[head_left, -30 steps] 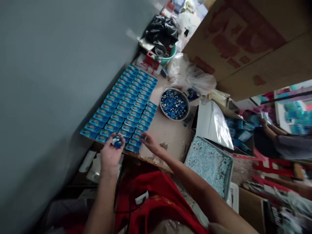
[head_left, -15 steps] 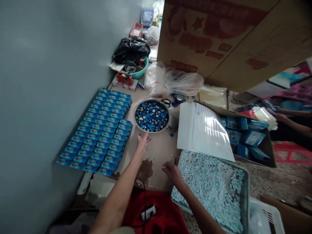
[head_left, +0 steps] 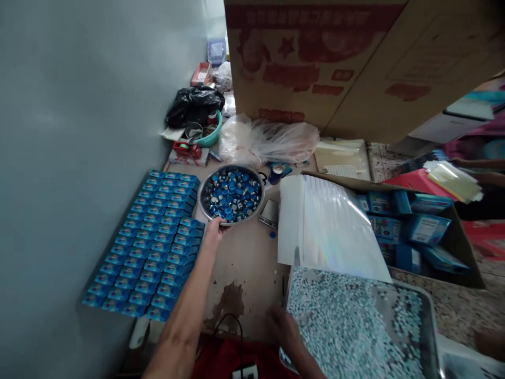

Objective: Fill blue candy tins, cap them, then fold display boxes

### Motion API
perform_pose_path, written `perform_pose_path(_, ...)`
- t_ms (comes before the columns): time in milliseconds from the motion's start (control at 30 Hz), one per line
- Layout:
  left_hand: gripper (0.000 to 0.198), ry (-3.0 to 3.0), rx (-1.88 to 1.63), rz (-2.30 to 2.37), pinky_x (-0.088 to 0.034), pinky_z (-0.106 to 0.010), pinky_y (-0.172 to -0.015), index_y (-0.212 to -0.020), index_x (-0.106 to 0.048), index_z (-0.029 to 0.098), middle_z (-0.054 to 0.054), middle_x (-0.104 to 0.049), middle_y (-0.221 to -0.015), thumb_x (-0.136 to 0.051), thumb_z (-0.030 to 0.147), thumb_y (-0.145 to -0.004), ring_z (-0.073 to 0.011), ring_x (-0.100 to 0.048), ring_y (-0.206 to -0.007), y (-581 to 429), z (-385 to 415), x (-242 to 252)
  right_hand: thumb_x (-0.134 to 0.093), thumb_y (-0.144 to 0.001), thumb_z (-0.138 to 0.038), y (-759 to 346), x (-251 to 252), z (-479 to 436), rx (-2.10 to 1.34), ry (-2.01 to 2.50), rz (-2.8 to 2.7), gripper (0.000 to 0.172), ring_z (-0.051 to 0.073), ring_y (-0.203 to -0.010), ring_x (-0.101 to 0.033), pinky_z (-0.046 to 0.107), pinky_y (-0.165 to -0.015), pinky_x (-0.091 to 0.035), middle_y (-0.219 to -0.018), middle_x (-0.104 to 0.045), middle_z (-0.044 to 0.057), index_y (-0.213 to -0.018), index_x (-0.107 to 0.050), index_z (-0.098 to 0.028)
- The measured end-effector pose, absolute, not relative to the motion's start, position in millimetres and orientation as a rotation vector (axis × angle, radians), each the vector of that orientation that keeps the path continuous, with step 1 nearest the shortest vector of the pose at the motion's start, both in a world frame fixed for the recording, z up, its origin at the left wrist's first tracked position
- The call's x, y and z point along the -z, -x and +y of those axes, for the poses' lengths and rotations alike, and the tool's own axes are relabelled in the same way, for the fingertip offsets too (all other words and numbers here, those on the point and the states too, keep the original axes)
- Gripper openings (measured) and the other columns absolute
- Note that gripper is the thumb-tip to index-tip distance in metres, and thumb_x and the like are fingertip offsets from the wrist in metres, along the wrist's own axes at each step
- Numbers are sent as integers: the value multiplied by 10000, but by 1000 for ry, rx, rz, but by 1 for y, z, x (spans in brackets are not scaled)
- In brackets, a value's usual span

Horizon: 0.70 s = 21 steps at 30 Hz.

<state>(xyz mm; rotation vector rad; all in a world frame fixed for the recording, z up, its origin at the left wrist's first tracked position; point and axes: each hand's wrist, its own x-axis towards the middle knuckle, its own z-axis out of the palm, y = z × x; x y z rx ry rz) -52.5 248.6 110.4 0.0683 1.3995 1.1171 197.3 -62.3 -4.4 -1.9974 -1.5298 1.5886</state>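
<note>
the left hand [head_left: 215, 231] is closed on the near rim of a round metal bowl [head_left: 203, 196], its thumb by the top edge. the right hand [head_left: 281, 322] hangs low near the front of the surface [head_left: 246, 258], just beside the left edge of a metal tray; it is blurred, so i cannot tell whether its fingers are spread or pinching anything.

the bowl sits upright on the surface and is well filled with small blue and silver discs [head_left: 232, 193], lying at all angles. a single blue disc [head_left: 272, 235] lies apart, near a small metal box [head_left: 270, 212] to the right of the bowl.

left of the bowl, small blue boxes [head_left: 152, 245] stand in close rows, near the wall. to the right, the tray [head_left: 384, 302] holds a spread of tiny pale blue pieces [head_left: 335, 321], with a shiny white sheet [head_left: 335, 226] over its far edge. beyond that, an open cardboard box [head_left: 473, 271] holds blue packages [head_left: 428, 230].

behind the bowl lie a clear plastic bag [head_left: 272, 141], a red tape dispenser [head_left: 187, 150] and a teal basin [head_left: 213, 138] beside a black bag [head_left: 193, 105]. a big printed carton [head_left: 307, 63] stands at the back.
</note>
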Motion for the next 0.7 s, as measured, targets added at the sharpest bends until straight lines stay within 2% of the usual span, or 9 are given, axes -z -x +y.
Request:
perform_pose_path(100,408,-90,-1194,1403,-632,-475,-984,-1380,-651,162,-125,-677,-1356,-708,389,-1046,-264,-701,-1164,48,307,-117,-619,-820,-352,-188,6,-65,-1632,1979,-1458,192,271,-858,-754,332,-768,-523,-896,-797,79,-932,-742,-256)
perform_pose_path(167,305,-110,-1232,1394,-638,-429,-977,-1323,-676,141,-113,-739,-1183,-676,231,-1032,-242,-722,-1098,42,354,-119,-628,-820,-350,-183,7,-66,-1660,1986,-1449,168,262,-812,-739,324,-740,-507,-858,-781,70,-908,-730,-249)
perform_pose_path(233,294,-117,-1242,1384,-627,-408,-1014,-1267,-693,109,-110,-757,-1002,-617,95,-983,-246,-730,-1082,34,403,-120,-628,-822,-351,-180,9,-68,-1673,1995,-1439,157,259,-783,-727,323,-719,-495,-833,-769,62,-893,-726,-251)
perform_pose_path(333,292,-132,-1234,1327,-602,-387,-1062,-1269,-674,111,-145,-766,-1098,-617,79,-985,-255,-719,-1180,22,462,-116,-607,-843,-363,-179,12,-73,-1642,1989,-1402,178,262,-795,-729,328,-727,-499,-848,-774,63,-911,-733,-257)
perform_pose_path(433,331,-281,-1189,1297,-530,-436,-1151,-1351,-623,134,-161,-734,-1276,-648,115,-1022,-274,-664,-1331,11,472,-112,-604,-851,-354,-177,9,-76,-1597,2087,-1373,155,253,-778,-726,316,-720,-498,-830,-773,66,-859,-716,-248)
perform_pose_path(500,426,-422,-1172,1303,-456,-456,-1220,-1424,-583,194,-112,-718,-1323,-677,116,-1017,-249,-619,-1394,4,439,-112,-612,-842,-327,-172,3,-72,-1610,2151,-1397,133,242,-789,-734,301,-719,-499,-839,-784,69,-833,-713,-240)
perform_pose_path(567,529,-461,-1160,1325,-438,-429,-1235,-1413,-606,254,-47,-743,-1219,-762,87,-935,-228,-643,-1335,4,370,-113,-620,-827,-296,-167,-4,-62,-1666,2115,-1479,131,232,-795,-743,291,-719,-499,-842,-794,62,-852,-733,-235)
perform_pose_path(633,401,-515,-1050,1323,-499,-397,-1163,-1234,-724,269,-27,-761,-1019,-821,130,-870,-248,-709,-1176,15,271,-113,-627,-814,-288,-164,-9,-49,-1733,2023,-1582,145,231,-787,-746,294,-722,-503,-830,-794,57,-873,-749,-234)
perform_pose_path(700,345,-494,-915,1311,-587,-426,-980,-938,-793,251,-31,-755,-824,-944,110,-662,-287,-742,-919,39,158,-113,-618,-830,-323,-164,-9,-37,-1767,1961,-1669,181,249,-853,-759,318,-777,-524,-899,-807,82,-907,-754,-232)
